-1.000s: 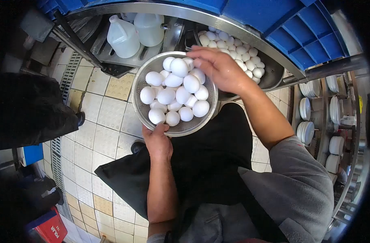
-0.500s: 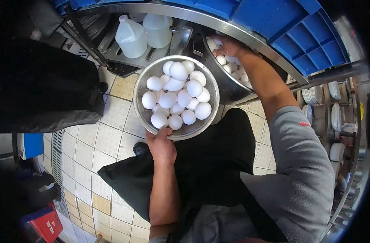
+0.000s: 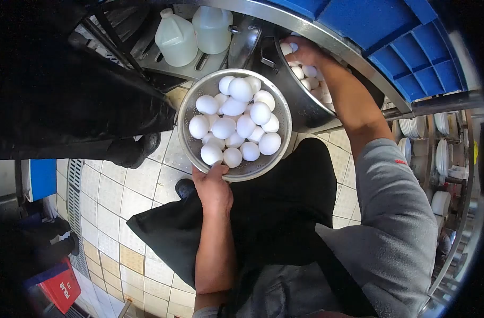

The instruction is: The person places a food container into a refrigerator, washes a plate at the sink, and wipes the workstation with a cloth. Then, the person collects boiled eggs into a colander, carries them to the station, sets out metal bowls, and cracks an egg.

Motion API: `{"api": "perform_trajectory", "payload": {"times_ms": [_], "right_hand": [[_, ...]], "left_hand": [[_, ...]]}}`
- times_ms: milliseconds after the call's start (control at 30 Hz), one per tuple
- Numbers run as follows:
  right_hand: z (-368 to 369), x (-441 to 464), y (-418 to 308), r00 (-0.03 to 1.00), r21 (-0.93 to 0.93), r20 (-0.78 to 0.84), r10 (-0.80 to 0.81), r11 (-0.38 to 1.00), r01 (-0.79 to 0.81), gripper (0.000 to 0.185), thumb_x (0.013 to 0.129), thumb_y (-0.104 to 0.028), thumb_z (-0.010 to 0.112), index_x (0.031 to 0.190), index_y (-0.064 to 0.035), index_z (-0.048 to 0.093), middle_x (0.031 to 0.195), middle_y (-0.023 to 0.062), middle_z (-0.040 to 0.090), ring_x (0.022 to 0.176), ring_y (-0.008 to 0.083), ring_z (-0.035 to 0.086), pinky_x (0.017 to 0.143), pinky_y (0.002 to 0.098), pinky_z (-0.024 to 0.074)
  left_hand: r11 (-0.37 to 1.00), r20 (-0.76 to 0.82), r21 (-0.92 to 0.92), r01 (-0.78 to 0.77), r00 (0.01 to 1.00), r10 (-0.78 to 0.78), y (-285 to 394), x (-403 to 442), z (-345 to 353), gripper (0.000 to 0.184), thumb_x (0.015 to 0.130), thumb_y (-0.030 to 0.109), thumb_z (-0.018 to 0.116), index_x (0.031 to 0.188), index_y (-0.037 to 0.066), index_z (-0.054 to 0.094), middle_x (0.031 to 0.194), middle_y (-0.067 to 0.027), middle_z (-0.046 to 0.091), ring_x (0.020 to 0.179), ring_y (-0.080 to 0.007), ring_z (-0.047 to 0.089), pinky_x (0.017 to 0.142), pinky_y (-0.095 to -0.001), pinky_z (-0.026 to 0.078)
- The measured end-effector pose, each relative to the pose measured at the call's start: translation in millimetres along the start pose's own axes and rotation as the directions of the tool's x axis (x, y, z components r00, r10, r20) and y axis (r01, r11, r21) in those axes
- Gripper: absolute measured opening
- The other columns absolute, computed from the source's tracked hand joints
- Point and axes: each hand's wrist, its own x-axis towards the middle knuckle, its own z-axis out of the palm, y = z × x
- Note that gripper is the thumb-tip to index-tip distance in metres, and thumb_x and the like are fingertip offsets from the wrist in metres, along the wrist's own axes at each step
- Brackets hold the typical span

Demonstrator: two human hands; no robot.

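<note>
Pinching the near rim of the metal bowl point(image 3: 255, 167) between thumb and fingers, the left hand point(image 3: 214, 192) supports it while white eggs point(image 3: 223, 128) lie heaped inside. Beyond the bowl and to its right stands a dark pot point(image 3: 284, 89) with more eggs point(image 3: 309, 71); the right hand point(image 3: 304, 52) is down among these, its fingers partly hidden, so I cannot tell whether that grip is spread or pressed together. Beyond the bowl, to its left, stand two translucent jugs point(image 3: 177, 41).

The tiled floor point(image 3: 110, 193) is kinda shiny, mostly pale with some tan squares point(image 3: 132, 259), plus there's a slotted drain point(image 3: 74, 177) down the left and shelves point(image 3: 468, 153) of white plates point(image 3: 412, 127) off right.
</note>
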Motion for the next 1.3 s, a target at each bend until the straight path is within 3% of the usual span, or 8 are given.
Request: {"api": "perform_trajectory", "payload": {"times_ms": [167,367,567,767,967,1100,1233,1300], "right_hand": [[-31.4,-38.7,-22.7,0.999,0.444,0.038,-0.029,0.896,0.009,0.073,0.068,-0.042,0.08,0.125,-0.0037,0.055,0.119,0.0135,0.06,0.113,0.0241,0.055,0.101,0.0346,0.0388],[-63.7,-133.8,-89.0,1.0,0.676,-0.002,-0.026,0.737,0.02,0.061,0.07,-0.02,0.084,0.122,-0.0072,0.057,0.112,0.0042,0.06,0.101,0.0151,0.058,0.087,0.0278,0.0474],[-49.7,-182.5,-161.8,0.853,0.384,-0.259,-0.453,0.762,0.522,0.054,0.065,-0.017,0.084,0.114,-0.0119,0.062,0.122,0.0097,0.055,0.112,0.0214,0.054,0.091,0.0345,0.0453],[-2.9,-200.1,-234.4,0.916,0.133,-0.077,-0.395,0.906,0.402,0.052,0.066,-0.029,0.08,0.115,-0.024,0.062,0.128,0.0084,0.051,0.106,0.0291,0.061,0.073,0.0387,0.057],[-28.7,-205.3,-215.2,0.845,0.108,-0.247,-0.475,0.853,0.511,0.044,0.074,-0.026,0.077,0.115,-0.0182,0.063,0.131,0.0113,0.05,0.107,0.029,0.06,0.08,0.0369,0.0548],[-65.1,-196.7,-152.9,0.871,-0.014,-0.405,-0.277,0.955,0.297,0.027,0.078,-0.012,0.073,0.104,-0.0107,0.067,0.114,0.0139,0.061,0.106,0.0323,0.059,0.086,0.0379,0.0501],[-76.1,-175.0,-47.1,0.963,-0.084,0.028,0.269,0.96,-0.266,0.024,0.079,-0.015,0.068,0.102,-0.0101,0.065,0.11,0.0145,0.064,0.103,0.0318,0.061,0.089,0.0381,0.0471],[-66.2,-157.9,6.2,0.908,-0.373,0.161,0.387,0.876,-0.307,0.029,0.077,-0.014,0.066,0.106,-0.0123,0.066,0.109,0.0143,0.066,0.1,0.0301,0.063,0.089,0.0384,0.0481]], "left_hand": [[1.0,0.019,0.011,-0.029,0.999,0.029,-10.2,8.7,-6.8,0.048,0.073,-0.009,0.049,0.121,-0.003,0.045,0.1,-0.0116,0.057,0.08,-0.0221,0.062,0.058,-0.0303,0.052],[0.996,0.008,0.088,0.008,1.0,-0.009,-2.2,5.1,3.5,0.05,0.075,-0.008,0.048,0.124,-0.002,0.043,0.1,-0.0118,0.057,0.079,-0.0216,0.063,0.054,-0.0301,0.053],[0.997,-0.067,0.055,0.058,0.996,-0.054,2.8,0.9,15.6,0.057,0.072,-0.007,0.048,0.127,0.003,0.042,0.103,-0.0102,0.057,0.077,-0.0175,0.061,0.045,-0.0279,0.047],[0.992,0.052,0.108,0.064,0.996,-0.07,-3.7,7.1,6.8,0.057,0.071,-0.009,0.048,0.127,0.0,0.042,0.106,-0.0119,0.056,0.078,-0.0195,0.061,0.049,-0.0286,0.05],[0.997,0.059,0.072,-0.006,0.998,0.001,-5.1,3.9,13.9,0.046,0.072,-0.008,0.049,0.118,-0.006,0.046,0.095,-0.0143,0.059,0.069,-0.0235,0.063,0.049,-0.0301,0.051],[1.0,0.055,0.016,0.004,0.998,-0.005,-5.0,5.5,10.9,0.044,0.072,-0.007,0.048,0.116,-0.007,0.046,0.095,-0.0146,0.059,0.069,-0.0237,0.063,0.046,-0.0316,0.05],[0.999,0.034,0.045,0.0,0.999,-0.002,-0.7,4.7,10.6,0.042,0.071,-0.007,0.049,0.113,-0.006,0.047,0.093,-0.014,0.058,0.067,-0.023,0.062,0.044,-0.0317,0.048],[0.998,0.034,0.05,-0.026,0.999,0.024,0.2,4.4,10.9,0.041,0.071,-0.007,0.049,0.112,-0.006,0.047,0.092,-0.0137,0.058,0.067,-0.0225,0.061,0.044,-0.0311,0.048]]}}
